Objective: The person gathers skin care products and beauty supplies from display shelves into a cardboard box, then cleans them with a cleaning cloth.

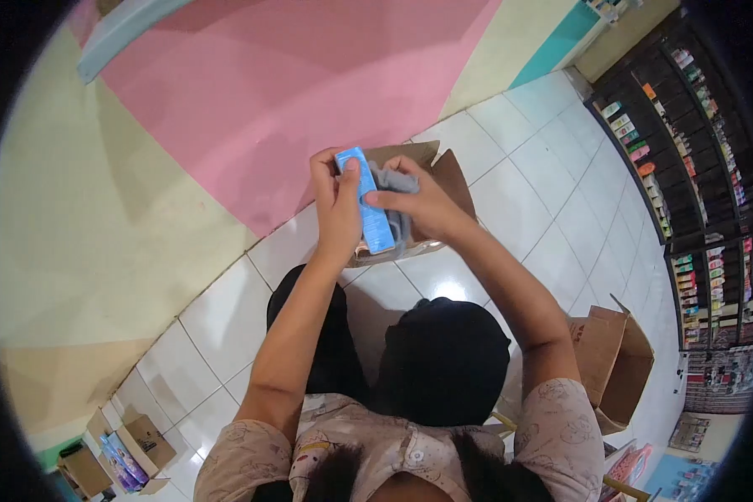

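Note:
A slim, light-blue box [378, 227] is held at a slant in front of me, with printing on its face too small to read. My left hand [339, 205] is closed on its left side, the thumb lying near its top end. On the other side, my right hand [422, 203] grips a grey cloth [402, 181], which rests against the box; the right thumb points toward the box's face. Beneath both hands stands an open cardboard box [456, 180] on the floor. Its inside is mostly hidden by my hands and the cloth.
A pink and cream wall [301, 75] rises ahead. Another open cardboard box [598, 351] stands on the white tiled floor [527, 243] at right. Dark shelves [673, 125] of small products line the far right. At lower left, a carton [146, 443] sits beside blue-purple packages [121, 462].

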A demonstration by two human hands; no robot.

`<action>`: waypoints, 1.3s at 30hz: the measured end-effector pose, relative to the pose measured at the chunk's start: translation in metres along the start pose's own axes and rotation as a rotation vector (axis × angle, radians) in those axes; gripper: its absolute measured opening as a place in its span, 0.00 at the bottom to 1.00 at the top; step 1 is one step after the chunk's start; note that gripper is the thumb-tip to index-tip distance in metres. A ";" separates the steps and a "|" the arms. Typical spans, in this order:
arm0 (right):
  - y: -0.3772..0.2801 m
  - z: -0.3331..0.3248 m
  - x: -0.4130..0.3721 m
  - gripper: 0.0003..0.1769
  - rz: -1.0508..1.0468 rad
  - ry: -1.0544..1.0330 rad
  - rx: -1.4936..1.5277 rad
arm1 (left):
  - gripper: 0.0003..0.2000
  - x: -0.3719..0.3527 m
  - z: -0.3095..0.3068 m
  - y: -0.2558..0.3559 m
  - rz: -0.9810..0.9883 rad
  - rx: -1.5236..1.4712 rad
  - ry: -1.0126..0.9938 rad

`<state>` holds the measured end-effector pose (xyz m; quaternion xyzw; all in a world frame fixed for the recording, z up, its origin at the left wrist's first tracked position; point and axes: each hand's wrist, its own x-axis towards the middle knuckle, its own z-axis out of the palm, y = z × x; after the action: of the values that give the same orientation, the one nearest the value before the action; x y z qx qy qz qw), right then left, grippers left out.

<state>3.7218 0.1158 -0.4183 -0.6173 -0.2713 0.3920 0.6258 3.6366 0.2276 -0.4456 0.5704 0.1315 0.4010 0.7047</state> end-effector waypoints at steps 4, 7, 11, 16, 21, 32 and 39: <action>0.002 -0.023 0.015 0.23 0.145 0.048 -0.147 | 0.13 0.029 -0.023 -0.049 -0.099 0.372 -0.249; 0.058 -0.069 0.038 0.30 0.109 0.133 -0.479 | 0.18 0.036 -0.047 -0.062 -0.008 0.697 -0.279; 0.122 -0.112 0.065 0.38 0.147 0.062 -0.923 | 0.27 0.022 -0.071 -0.102 -0.146 0.773 -0.274; 0.187 -0.098 0.092 0.42 0.470 -0.218 -1.268 | 0.32 -0.025 -0.071 -0.154 -0.345 0.660 -0.290; 0.190 -0.073 0.096 0.42 0.374 -0.409 -1.202 | 0.31 -0.028 -0.053 -0.135 -0.673 0.616 -0.277; 0.251 -0.093 0.099 0.37 0.326 -0.256 -0.672 | 0.33 -0.039 -0.074 -0.166 -0.649 0.586 -0.184; 0.174 -0.097 0.107 0.42 0.386 -0.495 -0.961 | 0.30 -0.020 -0.041 -0.121 -0.696 0.617 -0.250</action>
<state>3.8332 0.1378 -0.6142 -0.7606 -0.4398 0.4648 0.1100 3.6471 0.2384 -0.5739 0.7188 0.3416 0.0122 0.6054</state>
